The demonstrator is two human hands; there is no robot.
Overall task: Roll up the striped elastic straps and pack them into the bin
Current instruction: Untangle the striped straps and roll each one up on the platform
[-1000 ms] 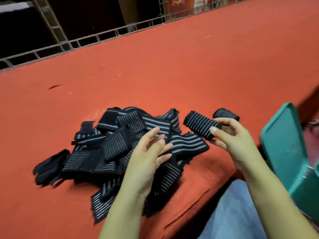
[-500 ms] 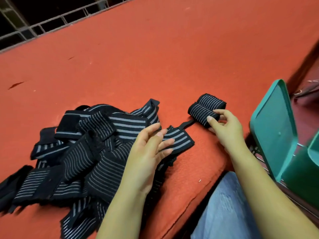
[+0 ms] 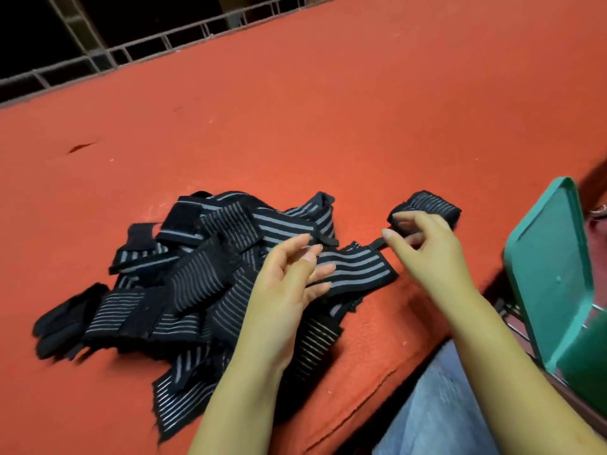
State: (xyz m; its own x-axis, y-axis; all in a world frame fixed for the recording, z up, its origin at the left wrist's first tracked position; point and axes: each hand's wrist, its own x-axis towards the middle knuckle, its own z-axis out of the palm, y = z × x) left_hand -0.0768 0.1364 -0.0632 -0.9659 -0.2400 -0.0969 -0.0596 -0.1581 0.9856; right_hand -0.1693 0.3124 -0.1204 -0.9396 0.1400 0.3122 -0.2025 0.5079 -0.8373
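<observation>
My right hand (image 3: 427, 257) hovers just in front of the rolled strap (image 3: 427, 206), which lies on the red tabletop (image 3: 328, 110) to the right of the pile; the fingers curl loosely near the thin black tab (image 3: 377, 245), and I cannot tell whether my grip actually pinches it. That tab runs off the end of a flat striped strap (image 3: 354, 269) lying across the pile of striped straps (image 3: 197, 284). My left hand (image 3: 285, 297) floats above this strap, fingers relaxed and spread, holding nothing. The green bin (image 3: 548, 267) stands tilted at the tabletop's right edge, apart from the straps.
</observation>
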